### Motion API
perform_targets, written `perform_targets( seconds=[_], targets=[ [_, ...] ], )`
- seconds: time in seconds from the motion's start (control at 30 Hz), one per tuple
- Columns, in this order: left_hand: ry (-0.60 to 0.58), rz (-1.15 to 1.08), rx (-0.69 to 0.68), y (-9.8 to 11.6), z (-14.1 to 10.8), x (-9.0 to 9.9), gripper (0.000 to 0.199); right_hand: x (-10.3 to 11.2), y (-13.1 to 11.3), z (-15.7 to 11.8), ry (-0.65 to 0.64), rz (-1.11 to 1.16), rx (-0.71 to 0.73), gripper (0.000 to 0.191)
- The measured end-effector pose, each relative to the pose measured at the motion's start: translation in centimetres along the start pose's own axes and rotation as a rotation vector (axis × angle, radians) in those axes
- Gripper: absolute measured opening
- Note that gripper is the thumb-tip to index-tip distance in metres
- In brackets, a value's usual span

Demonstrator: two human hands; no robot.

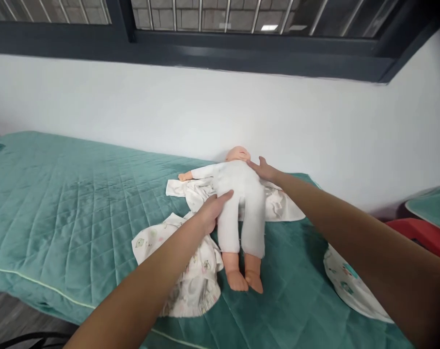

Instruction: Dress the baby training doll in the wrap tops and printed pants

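Observation:
A soft baby doll with a white cloth body lies on its back on the teal quilt, head toward the wall and bare feet toward me. My left hand grips its hip at the left, thumb on top and the other fingers hidden. At the doll's shoulder, my right hand touches its side with thumb and fingers apart. White baby clothing is spread underneath the doll. Beside its legs lies a crumpled pair of printed baby pants. The doll's arm on the right is hidden.
The teal quilted bed cover reaches the white wall, below a dark window frame. On the right are a printed white cloth, partly behind my forearm, and a red object. Black cables show at the lower left.

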State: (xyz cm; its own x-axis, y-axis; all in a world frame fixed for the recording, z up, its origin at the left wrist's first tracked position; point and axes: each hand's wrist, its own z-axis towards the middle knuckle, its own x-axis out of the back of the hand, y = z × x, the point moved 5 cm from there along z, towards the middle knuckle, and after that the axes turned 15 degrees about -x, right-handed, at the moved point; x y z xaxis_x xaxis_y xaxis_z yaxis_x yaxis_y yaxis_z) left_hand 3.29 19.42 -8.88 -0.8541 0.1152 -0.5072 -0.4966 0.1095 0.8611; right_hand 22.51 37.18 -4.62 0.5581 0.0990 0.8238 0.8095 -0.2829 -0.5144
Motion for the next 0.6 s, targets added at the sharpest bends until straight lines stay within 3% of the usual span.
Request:
perform_targets(
  seconds=[0.07, 0.13, 0.27, 0.4, 0.6],
  targets=[
    [-0.002, -0.033, 0.045, -0.1, 1.2, 0.0, 0.074, 0.0, -1.1, 1.5, -0.007, -0.001, -0.007, 0.115],
    [-0.028, -0.041, 0.078, 0.3, 2.2, 0.5, 0.076, -0.4, -3.0, 2.2, -0.051, 0.008, 0.05, 0.102],
    [-0.038, 0.039, 0.089, 3.3, 3.1, 3.9, 0.075, -2.1, -8.4, 1.9, -0.227, 0.058, 0.318, 0.07],
    [-0.021, 0.219, 0.036, 8.5, 2.2, 10.2, 0.073, -4.7, -13.8, 1.1, -0.209, 0.083, 0.41, 0.069],
    [0.176, 0.535, -0.092, 14.8, -0.8, 21.8, 0.067, -12.9, -24.5, -1.8, -0.34, 0.186, 0.746, 0.054]
  ],
)
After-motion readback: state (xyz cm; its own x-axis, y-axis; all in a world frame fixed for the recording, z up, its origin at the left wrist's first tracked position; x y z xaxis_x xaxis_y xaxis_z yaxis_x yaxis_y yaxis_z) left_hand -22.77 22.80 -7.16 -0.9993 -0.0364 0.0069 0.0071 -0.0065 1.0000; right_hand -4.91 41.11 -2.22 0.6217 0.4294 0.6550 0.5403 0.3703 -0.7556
